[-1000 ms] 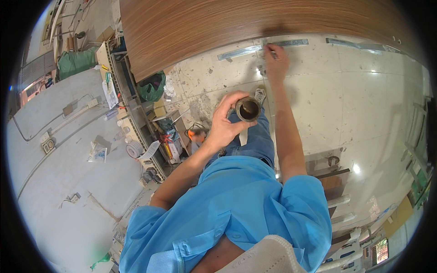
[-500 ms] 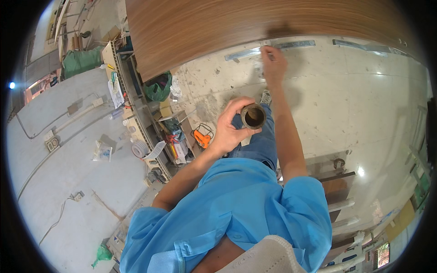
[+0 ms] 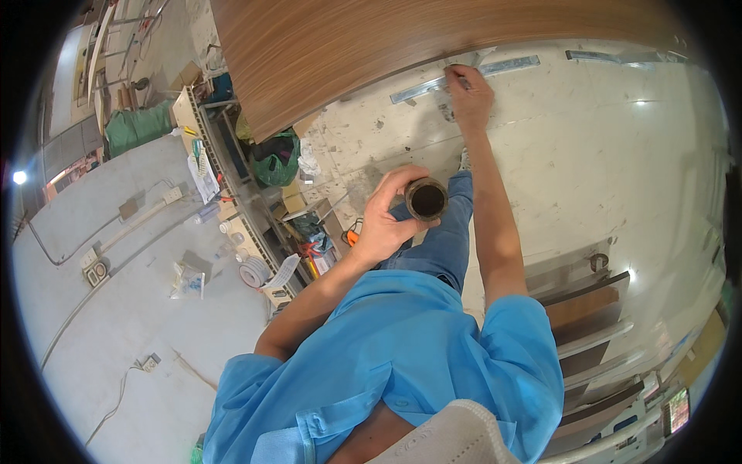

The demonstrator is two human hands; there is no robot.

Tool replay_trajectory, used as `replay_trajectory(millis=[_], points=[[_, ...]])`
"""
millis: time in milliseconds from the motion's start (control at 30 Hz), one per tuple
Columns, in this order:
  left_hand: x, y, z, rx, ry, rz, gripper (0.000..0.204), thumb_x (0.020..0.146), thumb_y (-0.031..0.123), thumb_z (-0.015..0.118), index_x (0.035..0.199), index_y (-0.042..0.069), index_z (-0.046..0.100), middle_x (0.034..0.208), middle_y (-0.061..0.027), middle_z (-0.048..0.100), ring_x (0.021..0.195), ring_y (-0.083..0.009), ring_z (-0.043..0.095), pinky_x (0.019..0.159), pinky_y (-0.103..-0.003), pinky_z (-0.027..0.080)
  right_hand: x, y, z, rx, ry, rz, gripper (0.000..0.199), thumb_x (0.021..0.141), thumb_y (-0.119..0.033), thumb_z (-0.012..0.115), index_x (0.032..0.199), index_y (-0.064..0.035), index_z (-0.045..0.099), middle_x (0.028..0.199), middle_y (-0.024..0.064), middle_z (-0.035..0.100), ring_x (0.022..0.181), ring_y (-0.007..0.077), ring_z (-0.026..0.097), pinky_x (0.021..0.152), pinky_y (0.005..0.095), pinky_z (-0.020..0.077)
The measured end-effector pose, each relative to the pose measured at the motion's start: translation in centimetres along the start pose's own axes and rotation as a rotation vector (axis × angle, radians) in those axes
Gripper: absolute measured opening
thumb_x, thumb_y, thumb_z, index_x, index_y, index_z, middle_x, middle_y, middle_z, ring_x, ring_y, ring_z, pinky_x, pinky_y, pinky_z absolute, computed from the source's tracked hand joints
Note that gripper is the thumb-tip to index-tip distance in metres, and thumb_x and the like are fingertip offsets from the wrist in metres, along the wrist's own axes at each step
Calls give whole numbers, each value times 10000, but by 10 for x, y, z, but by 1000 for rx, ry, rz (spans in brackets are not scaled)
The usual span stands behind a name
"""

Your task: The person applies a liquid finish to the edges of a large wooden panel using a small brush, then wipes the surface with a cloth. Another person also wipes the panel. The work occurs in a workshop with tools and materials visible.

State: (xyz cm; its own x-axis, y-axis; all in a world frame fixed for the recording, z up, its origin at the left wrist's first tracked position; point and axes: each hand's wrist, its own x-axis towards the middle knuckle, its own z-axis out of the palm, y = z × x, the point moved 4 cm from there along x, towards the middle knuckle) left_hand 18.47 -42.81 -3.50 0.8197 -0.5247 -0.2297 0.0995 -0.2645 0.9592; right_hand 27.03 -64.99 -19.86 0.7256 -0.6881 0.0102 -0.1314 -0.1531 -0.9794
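My left hand (image 3: 386,216) is wrapped round an open can (image 3: 427,199) with a crusted brownish rim and a dark inside. It is held upright in front of my jeans. My right arm reaches forward to the near edge of a large wood-grain panel (image 3: 371,46). There the fingers of my right hand (image 3: 470,97) are pinched together. What they hold, if anything, is too small to make out. Just past the fingertips a shiny metal strip (image 3: 502,67) lies along the panel edge on the pale floor.
A grey wall (image 3: 124,309) with cables and sockets stands to the left, beside a cluttered shelf (image 3: 247,240). A green bag (image 3: 277,158) sits by the panel's left corner. Stacked boards (image 3: 587,309) are at lower right. Another strip (image 3: 595,57) lies farther right.
The view has shifted slightly, and the orange tool by the shelf is now mostly hidden. My right hand has stayed at the panel edge, turned a little; my left still holds the can.
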Motion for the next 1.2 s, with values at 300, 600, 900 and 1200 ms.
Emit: replay_trajectory(millis=[300, 600, 900, 1200], points=[[-21, -14, -40, 2, -34, 20, 762, 678, 23, 952, 1376, 96, 656, 1396, -114, 648, 1242, -244, 630, 1036, -349, 486, 7, 3, -11, 36, 197, 0, 155, 920, -104, 790, 1063, -46, 795, 993, 100, 785, 906, 195, 730, 833, 317, 559], [-33, -23, -60, -6, -78, -26, 833, 670, -104, 927, 1420, 57, 604, 1424, -77, 578, 1319, -210, 587, 1166, -360, 428, -26, -8, 25, 21, 83, -6, 150, 921, -119, 793, 1032, -18, 791, 973, 84, 784, 901, 174, 726, 836, 309, 556], [-30, -16, -59, -58, -79, -18, 838, 677, -109, 924, 1431, 53, 595, 1436, -81, 573, 1344, -217, 576, 1194, -370, 423, -12, -3, 10, -90, 73, -111, 155, 912, -97, 804, 1040, -14, 785, 987, 109, 779, 901, 202, 727, 829, 321, 561], [-18, -8, -41, -40, -40, 25, 775, 674, -43, 939, 1380, 72, 641, 1389, -110, 618, 1286, -251, 612, 1104, -376, 478, -13, -5, 10, -22, 20, 0, 127, 929, -96, 790, 1039, -32, 792, 1010, 120, 780, 925, 213, 736, 824, 321, 564]])
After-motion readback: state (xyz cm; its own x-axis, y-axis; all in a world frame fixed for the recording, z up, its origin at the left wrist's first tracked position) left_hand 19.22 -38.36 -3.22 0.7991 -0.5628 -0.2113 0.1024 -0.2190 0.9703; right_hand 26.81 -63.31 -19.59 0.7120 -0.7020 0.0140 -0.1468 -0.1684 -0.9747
